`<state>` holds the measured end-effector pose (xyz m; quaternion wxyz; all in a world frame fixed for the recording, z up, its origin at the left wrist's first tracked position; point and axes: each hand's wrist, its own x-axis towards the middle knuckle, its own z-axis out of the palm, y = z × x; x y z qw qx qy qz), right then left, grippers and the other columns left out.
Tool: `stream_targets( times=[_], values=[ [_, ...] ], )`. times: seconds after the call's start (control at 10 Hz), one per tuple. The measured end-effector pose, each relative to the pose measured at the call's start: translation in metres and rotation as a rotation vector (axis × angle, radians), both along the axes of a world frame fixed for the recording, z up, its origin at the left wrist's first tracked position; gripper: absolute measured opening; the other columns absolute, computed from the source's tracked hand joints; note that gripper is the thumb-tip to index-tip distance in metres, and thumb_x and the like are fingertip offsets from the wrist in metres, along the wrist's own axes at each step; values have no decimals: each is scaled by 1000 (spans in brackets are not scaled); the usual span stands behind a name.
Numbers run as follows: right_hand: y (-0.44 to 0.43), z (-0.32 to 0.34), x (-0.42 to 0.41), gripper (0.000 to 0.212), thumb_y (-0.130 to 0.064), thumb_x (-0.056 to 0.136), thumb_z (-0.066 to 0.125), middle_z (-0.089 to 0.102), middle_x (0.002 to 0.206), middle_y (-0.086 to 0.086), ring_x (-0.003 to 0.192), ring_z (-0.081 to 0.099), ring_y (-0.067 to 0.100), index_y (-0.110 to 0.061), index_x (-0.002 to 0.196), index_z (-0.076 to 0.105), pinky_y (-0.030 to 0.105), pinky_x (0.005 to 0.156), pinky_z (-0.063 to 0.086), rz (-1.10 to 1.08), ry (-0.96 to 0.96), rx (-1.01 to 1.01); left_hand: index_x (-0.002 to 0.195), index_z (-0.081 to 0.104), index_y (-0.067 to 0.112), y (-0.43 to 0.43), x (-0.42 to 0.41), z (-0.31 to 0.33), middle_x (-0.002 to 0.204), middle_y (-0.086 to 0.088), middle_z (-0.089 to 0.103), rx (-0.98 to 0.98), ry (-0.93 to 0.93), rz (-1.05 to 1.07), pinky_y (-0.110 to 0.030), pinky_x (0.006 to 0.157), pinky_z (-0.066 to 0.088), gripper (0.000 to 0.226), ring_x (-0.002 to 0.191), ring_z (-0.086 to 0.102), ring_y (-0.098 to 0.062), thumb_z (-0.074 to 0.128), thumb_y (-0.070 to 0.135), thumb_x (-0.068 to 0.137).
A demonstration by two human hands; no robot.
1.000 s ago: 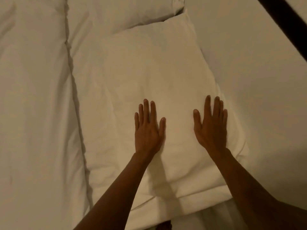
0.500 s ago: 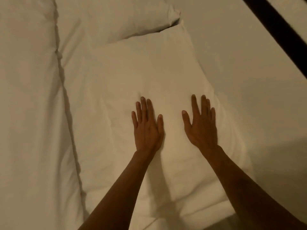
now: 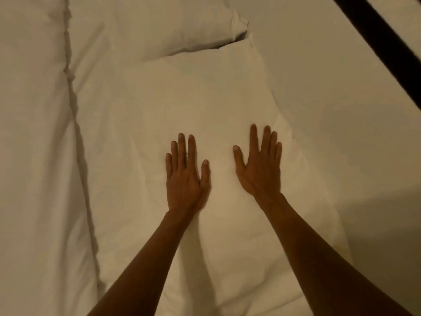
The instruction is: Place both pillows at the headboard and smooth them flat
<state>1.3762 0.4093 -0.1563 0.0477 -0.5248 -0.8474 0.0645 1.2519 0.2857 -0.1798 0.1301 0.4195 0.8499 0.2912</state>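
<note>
A white pillow [image 3: 196, 99] lies flat in the middle of the view, long side running away from me. My left hand [image 3: 184, 179] rests palm down on its centre, fingers together and extended. My right hand [image 3: 259, 169] lies palm down beside it, near the pillow's right edge, fingers slightly spread. Neither hand grips anything. A second white pillow [image 3: 164, 26] lies beyond the first, its near edge overlapping the first pillow's far end. The lower end of the near pillow is partly covered by my forearms.
A white duvet [image 3: 34, 156] with a raised seam runs down the left side. A plain white sheet or surface [image 3: 341, 133] lies to the right of the pillows. A dark bar [image 3: 382, 46] crosses the top right corner.
Both hands have drifted slightly left on the pillow and moved closer together; the view has shifted a little as well. The pillows lie as before.
</note>
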Motion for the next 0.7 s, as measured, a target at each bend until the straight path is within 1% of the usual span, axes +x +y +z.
stream_targets(
  times=[0.1,0.2,0.4,0.5,0.6,0.7],
  values=[
    [3,3,9,71,-61,101,22,6,167,15,154,3,33,-27,160,6,47,125,4,17,10,-7,157,1,26,-2,-1,-1,166,-1,-3,-3,4,24,-43,124,6,66,152,-7,-18,31,44,102],
    [-4,4,20,69,-63,100,21,5,167,14,155,2,31,-30,160,6,48,125,4,-14,-3,-4,157,-1,27,-8,2,0,166,-2,-4,-37,3,39,-42,124,5,67,152,-7,-19,31,46,101],
    [-10,7,31,71,-64,99,20,4,167,14,155,1,30,-31,160,5,46,125,2,-30,-1,-13,157,-6,27,-17,-2,0,166,-3,-7,-59,69,-20,-40,124,3,69,152,-9,-18,27,52,101],
    [-24,8,43,71,-63,99,21,4,167,15,154,2,32,-30,160,5,47,125,2,-7,-16,-22,156,-9,26,-31,-8,0,165,-4,-8,-142,116,-74,-40,124,2,71,152,-9,-20,23,56,100],
    [-36,24,58,73,-63,98,19,4,167,18,154,4,36,-28,160,4,50,124,5,5,-69,-79,156,-12,23,-43,-5,7,164,-5,-12,-245,129,-97,-42,123,0,73,152,-8,-23,15,59,99],
    [-72,58,77,80,-68,92,7,6,166,21,152,7,41,-26,160,3,51,124,7,-26,-154,-206,153,-19,22,-82,-5,29,163,-5,-18,-454,-18,-90,-45,123,3,76,152,-6,-27,14,61,97]
  ],
)
